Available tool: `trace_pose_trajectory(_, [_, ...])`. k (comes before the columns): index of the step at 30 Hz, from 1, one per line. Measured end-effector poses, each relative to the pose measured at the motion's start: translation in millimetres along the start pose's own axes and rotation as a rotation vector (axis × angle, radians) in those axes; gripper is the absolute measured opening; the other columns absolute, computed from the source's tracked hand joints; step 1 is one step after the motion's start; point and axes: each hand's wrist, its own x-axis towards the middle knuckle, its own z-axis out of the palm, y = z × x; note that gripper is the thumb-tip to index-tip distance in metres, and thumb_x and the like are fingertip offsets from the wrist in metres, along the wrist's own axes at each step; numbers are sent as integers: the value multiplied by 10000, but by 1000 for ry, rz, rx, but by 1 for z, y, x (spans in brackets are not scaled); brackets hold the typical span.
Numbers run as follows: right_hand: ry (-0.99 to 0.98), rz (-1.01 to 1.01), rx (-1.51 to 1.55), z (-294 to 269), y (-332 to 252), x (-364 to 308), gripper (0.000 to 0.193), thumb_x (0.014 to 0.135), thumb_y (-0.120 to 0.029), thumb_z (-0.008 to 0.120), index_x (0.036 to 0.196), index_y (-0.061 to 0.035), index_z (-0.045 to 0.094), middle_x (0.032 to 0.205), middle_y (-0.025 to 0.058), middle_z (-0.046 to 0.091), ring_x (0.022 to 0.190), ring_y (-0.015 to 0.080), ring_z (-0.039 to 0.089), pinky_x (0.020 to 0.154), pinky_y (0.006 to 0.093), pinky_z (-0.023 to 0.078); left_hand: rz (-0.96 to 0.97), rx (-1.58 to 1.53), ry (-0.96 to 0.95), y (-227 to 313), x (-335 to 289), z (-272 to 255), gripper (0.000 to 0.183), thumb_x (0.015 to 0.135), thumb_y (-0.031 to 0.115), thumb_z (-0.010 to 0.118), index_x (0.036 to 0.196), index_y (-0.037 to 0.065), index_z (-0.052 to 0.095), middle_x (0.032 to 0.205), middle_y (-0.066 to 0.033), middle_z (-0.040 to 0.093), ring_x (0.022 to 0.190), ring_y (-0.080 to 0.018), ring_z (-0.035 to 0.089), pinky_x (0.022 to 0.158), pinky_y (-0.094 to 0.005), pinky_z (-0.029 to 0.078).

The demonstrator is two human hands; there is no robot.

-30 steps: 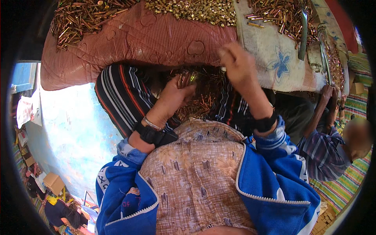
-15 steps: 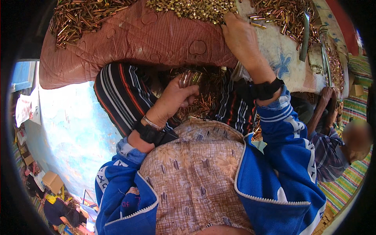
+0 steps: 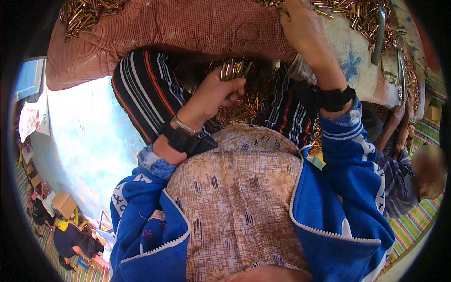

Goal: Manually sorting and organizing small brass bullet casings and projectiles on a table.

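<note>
My left hand (image 3: pixel 211 96) is closed around a bundle of thin, shiny copper-coloured metal tubes (image 3: pixel 233 69), held upright above my lap. Loose tubes of the same sort (image 3: pixel 244 107) lie below it between my striped trouser legs. Stretched forward at the top edge, my right hand (image 3: pixel 306 35) has its fingers curled together beside a heap of small gold-coloured metal pieces (image 3: pixel 271 2). Its fingertips are partly cut off by the frame, so what they pinch cannot be made out. More loose tubes (image 3: pixel 359 14) are piled just right of that hand.
A red checked cushion (image 3: pixel 188 28) spans the front, with another tube pile (image 3: pixel 87 16) on its left. On the right, metal tongs (image 3: pixel 379 37) lie on a pale flowered cloth (image 3: pixel 347 66). A co-worker's arm (image 3: pixel 392 124) reaches in at the right, over a striped mat (image 3: pixel 413 225).
The view has shifted, so the cushion and heaps sit higher in the picture. My right hand stays by the gold pieces. My left hand still holds the tubes, the bundle now slightly more upright.
</note>
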Motion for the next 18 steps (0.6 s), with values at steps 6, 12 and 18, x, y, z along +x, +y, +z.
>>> trace_pose_trajectory(6, [-245,377,620,7,-8,-49,135,799,-75,530,904,8,548,773,132,588,660,212,609,588,326,493,31,-32,-23,-5,3,-5,168,805,120,596,930,67,496,701,-10,540,528,-64,458,395,-173,328])
trace_pose_trajectory(12, [-177,514,1144,31,-18,-100,108,829,-60,538,914,-3,572,765,36,587,654,117,579,542,244,449,47,-30,-85,-8,0,-4,149,810,134,603,910,77,509,698,-11,552,530,-43,460,385,-146,314])
trace_pose_trajectory(18, [-227,610,1166,34,-22,-102,134,830,-105,561,921,-7,575,730,16,547,618,73,473,551,204,382,30,-17,-117,-8,0,-5,181,788,124,626,914,64,510,688,-14,543,518,-40,454,377,-146,309])
